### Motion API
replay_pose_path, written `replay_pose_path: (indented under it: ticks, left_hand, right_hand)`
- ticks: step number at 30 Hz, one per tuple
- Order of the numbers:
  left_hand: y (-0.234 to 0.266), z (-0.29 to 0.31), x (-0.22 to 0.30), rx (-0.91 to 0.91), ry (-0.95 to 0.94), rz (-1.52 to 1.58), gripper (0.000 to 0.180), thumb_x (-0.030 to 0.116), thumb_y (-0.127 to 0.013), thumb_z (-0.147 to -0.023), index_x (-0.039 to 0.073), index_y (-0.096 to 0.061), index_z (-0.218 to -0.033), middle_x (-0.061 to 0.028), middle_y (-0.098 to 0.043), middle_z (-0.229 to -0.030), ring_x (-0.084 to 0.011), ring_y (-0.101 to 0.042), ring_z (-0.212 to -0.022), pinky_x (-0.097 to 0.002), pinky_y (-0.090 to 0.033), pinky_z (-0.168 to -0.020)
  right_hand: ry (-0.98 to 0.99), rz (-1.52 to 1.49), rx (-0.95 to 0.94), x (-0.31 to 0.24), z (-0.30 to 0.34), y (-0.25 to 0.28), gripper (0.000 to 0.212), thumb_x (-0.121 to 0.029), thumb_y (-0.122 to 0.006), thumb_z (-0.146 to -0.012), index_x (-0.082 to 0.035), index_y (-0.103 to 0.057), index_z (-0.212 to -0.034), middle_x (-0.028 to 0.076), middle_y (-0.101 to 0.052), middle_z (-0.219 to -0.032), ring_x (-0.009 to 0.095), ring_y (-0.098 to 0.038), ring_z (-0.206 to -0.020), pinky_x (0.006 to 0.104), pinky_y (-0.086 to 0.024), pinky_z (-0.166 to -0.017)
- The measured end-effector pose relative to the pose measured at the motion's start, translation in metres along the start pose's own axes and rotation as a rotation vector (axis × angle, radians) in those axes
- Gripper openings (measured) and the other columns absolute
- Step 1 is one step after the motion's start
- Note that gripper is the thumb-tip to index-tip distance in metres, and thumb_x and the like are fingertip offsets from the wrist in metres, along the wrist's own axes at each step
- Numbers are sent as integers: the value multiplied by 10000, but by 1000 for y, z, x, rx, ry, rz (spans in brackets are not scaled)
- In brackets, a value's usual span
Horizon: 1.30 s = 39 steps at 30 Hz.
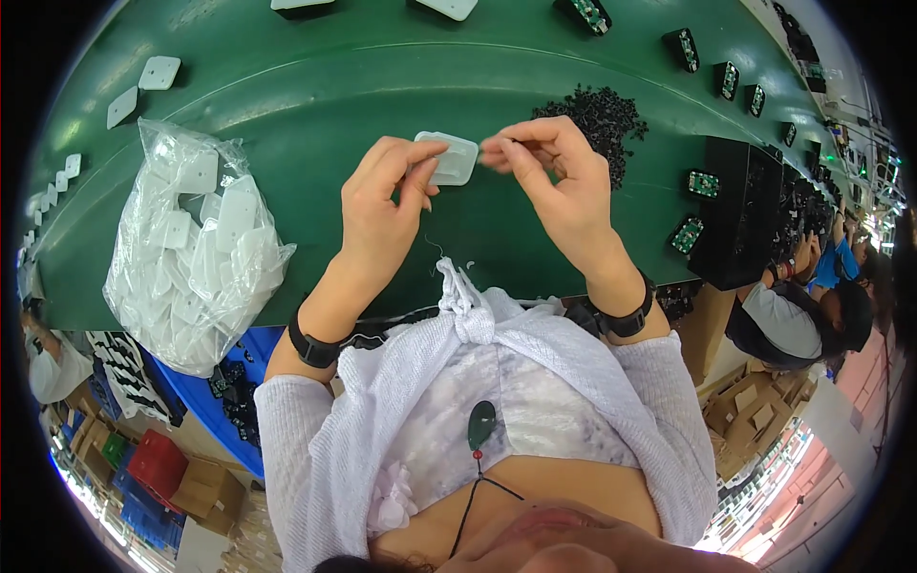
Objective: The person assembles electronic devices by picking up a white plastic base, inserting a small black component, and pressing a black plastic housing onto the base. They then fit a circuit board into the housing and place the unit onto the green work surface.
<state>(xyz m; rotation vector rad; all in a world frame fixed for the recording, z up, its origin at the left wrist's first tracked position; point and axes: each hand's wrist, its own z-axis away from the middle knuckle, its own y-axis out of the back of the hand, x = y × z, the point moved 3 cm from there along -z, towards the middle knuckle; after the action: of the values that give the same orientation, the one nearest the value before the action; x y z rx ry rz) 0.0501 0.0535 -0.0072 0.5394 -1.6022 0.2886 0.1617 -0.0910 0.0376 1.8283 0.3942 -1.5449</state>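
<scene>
My left hand (387,191) pinches a white plastic cover (458,160) by its left side, above the green work surface. The cover is shallow, with rounded corners and a raised rim. Close to its right edge is my right hand (554,167), its fingertips pressed together. Whatever they hold, if anything, is too small to make out. Just beyond the right hand lies a heap of small black parts (602,119). A clear plastic bag (196,258) full of similar white covers rests on the left of the surface.
White covers (159,73) stand spaced along the far left. Black housings with green circuit boards (683,50) line the far right. Two more boards (703,183) lie beside a black box (740,210). A co-worker (793,315) sits at the right; blue cloth (215,401) hangs below the bag.
</scene>
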Motion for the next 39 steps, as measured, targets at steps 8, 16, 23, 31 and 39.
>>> replay_pose_path:
  ticks: [8, 16, 23, 31, 39]
  left_hand:
    - [-4, 0, 11, -1, -50, 0, 183, -28, -612, -884, 16, -671, -1051, -83, -602, -896, -132, -626, -645, -232, -505, -526]
    - [-8, 1, 16, 10, -142, -72, 214, -29, -653, -845, 34, -680, -1048, -85, -600, -887, -143, -609, -629, -250, -499, -527]
    - [-6, -1, 15, 11, -155, -127, 176, -38, -656, -833, 43, -688, -986, -69, -600, -836, -155, -601, -615, -255, -492, -534]
    - [-9, 4, 7, 37, 156, 216, 241, -47, -592, -892, 12, -609, -1126, -70, -622, -875, -140, -641, -726, -248, -541, -609]
    - [-5, 8, -10, -24, 307, 484, 142, -26, -550, -936, -79, -589, -1062, -91, -564, -1024, -185, -677, -853, -269, -552, -780]
  right_hand:
    - [-186, -410, -31, 15, 1, -6, 139, -21, -635, -906, 37, -620, -1031, 113, -665, -997, 164, -650, -892, 275, -539, -790]
    - [-163, -552, -88, 17, 5, -18, 107, 36, -624, -891, 32, -584, -991, 125, -639, -974, 184, -662, -855, 286, -565, -764]
    - [-215, -522, -121, 23, 7, -20, 88, 26, -647, -878, 28, -626, -963, 105, -635, -977, 174, -654, -842, 276, -552, -743]
    - [141, 185, 31, 5, 3, -22, 60, -6, -680, -843, -15, -634, -881, 12, -593, -791, 68, -505, -648, 217, -398, -547]
    - [44, 158, -21, 8, 5, -26, 73, -41, -704, -837, -22, -639, -864, -14, -560, -753, 32, -450, -613, 189, -360, -534]
